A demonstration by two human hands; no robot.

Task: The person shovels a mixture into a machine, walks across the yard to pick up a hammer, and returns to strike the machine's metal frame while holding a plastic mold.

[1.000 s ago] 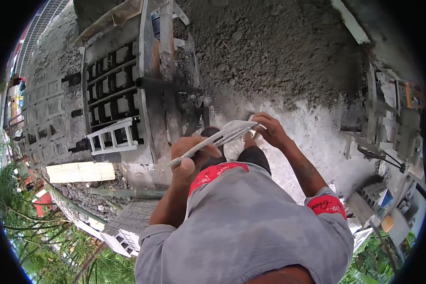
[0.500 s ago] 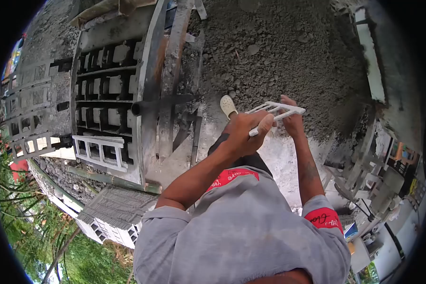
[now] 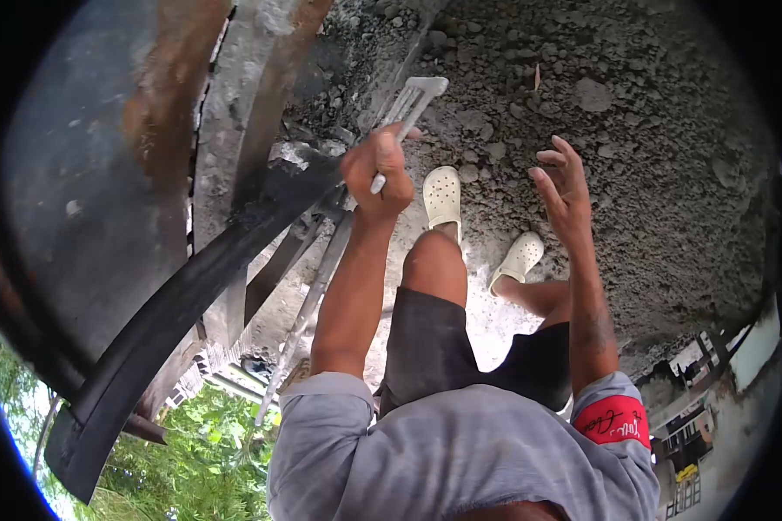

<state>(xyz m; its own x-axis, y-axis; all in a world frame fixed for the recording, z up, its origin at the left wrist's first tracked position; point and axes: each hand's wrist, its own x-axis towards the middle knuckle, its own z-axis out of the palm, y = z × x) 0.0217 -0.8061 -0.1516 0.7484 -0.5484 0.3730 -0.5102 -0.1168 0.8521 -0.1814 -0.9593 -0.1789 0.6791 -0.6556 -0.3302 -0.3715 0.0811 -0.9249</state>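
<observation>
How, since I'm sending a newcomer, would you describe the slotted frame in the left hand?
Find the curved black beam sweeping up from the lower left. Near its upper end, the left hand grips a small, pale grey slotted frame. Unlike the cream, hole-dotted clogs nearby, it has straight bars with long gaps.

Brown sliver [image 3: 537,77] on gravelly soil [image 3: 660,208]; green foliage [image 3: 187,460] lower left.

The left hand [image 3: 378,174] grips a pale slatted frame [image 3: 419,95], tilted, its wide end beyond the fingers. A long dark bar [image 3: 178,300] slants down and outward from beside that hand. The right hand [image 3: 566,191] is raised, fingers loosely curled, over rough grey soil [image 3: 660,191]. Pale clogs [image 3: 443,200] show between the hands.
</observation>
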